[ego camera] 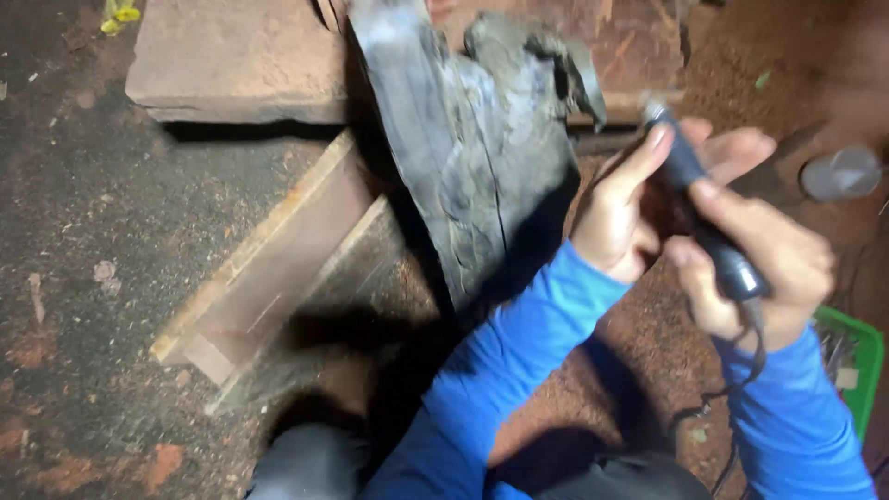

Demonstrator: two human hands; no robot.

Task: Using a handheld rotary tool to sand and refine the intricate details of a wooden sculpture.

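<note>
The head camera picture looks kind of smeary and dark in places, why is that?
In the head view, the left hand and right hand holding the dark corded tool are smeared by motion blur; the wooden plank looks soft too; light falls brightest on the hands and the blue sleeves, with deep black shadow beneath the grey bark slab.

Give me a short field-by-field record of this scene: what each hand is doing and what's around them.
left hand: grips the upper part of the dark corded tool
right hand: wrapped round the tool's lower end, where the cord leaves
sleeves: blue, both arms
ahead of hands: dark cracked slab
left of slab: wooden plank on dirt ground
far right: green crate
</note>
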